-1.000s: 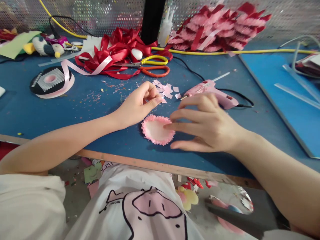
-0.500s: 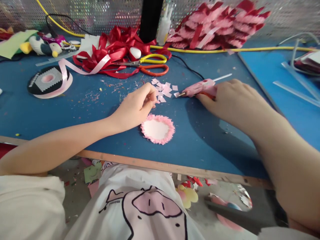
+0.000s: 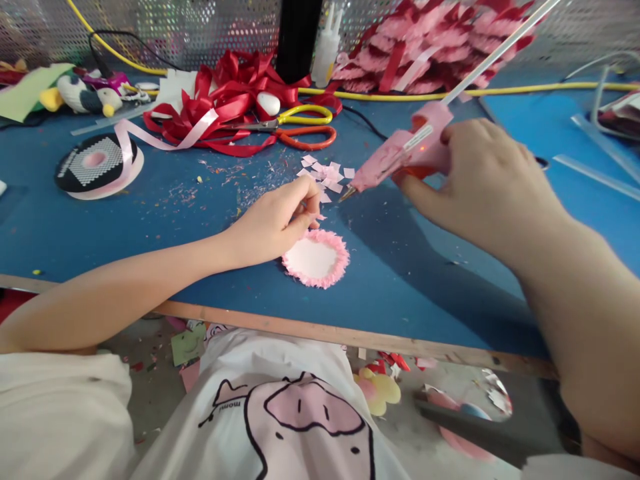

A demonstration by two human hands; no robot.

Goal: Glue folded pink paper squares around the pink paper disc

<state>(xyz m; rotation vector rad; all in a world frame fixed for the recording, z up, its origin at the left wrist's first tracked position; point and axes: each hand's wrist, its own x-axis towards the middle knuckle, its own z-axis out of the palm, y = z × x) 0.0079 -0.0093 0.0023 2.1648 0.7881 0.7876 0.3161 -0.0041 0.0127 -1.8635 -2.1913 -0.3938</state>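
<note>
So the right hand [image 3: 493, 183] has its fingers wrapped around the pink glue gun [image 3: 383, 160], while the left hand [image 3: 275, 223] is closed into a narrow pinch on a tiny pink scrap [image 3: 320, 217]. The gun runs on a slant: metal tip [image 3: 348, 193] low and to the left, glue stick [image 3: 500, 50] poking up and away to the right. That tip is just right of the left fingertips and a bit farther from the body, near but apart, and I don't see anything sitting between them.

The fuzzy-edged disc [image 3: 314, 259], pink rim and white middle, lies on the blue table [image 3: 190, 220] right below the left fingers, on the body side. The left hand is clearly nearer to it and overlaps its far edge in view, though I can't tell if they touch.

Loose pink squares [image 3: 327, 175] sit just beyond the left fingertips, close to the gun tip, so they're the nearest clutter. Farther back there's a pair of scissors [image 3: 305, 115] next to a heap of red ribbon [image 3: 220, 100], and the ribbon spool [image 3: 97, 163] is off to the left.
</note>
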